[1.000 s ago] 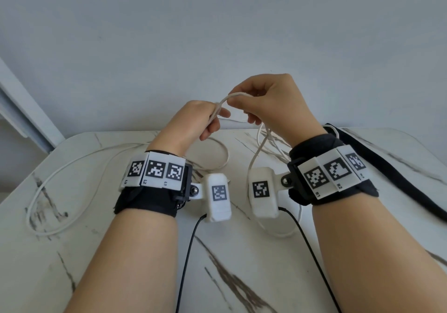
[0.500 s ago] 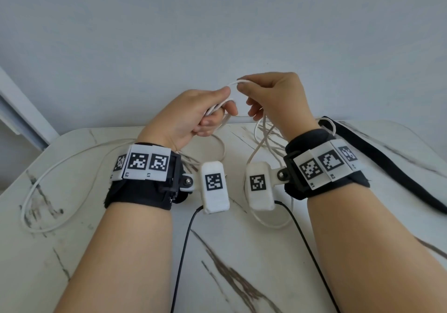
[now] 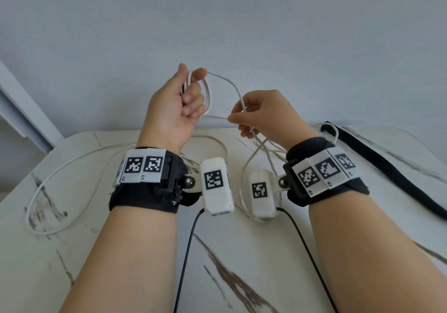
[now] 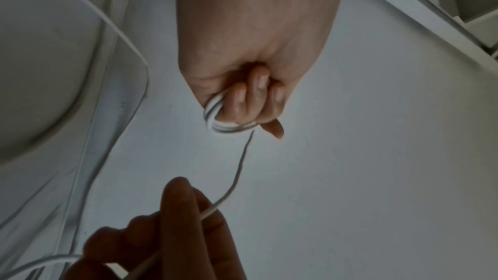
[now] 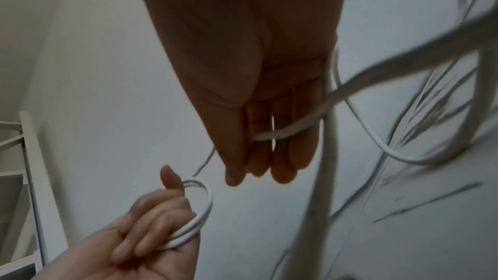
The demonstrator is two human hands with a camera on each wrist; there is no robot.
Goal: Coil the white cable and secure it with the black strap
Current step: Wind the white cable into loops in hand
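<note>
While most of the white cable (image 3: 46, 189) lies slack in wide curves on the marble table (image 3: 242, 252), it looks thin, light and limp, so it should bend easily but spring out of loops unless pinched. Just beyond the wrists, the right hand (image 3: 268, 114) pinches the running strand between thumb and fingertips, a sensible place to feed from. Farther up, the left hand (image 3: 174, 104) curls its fingers through a few small finished turns, gripping the bundle. Off to the right, the black strap (image 3: 377, 162) lies untouched, flat and soft-looking, on the table.
</note>
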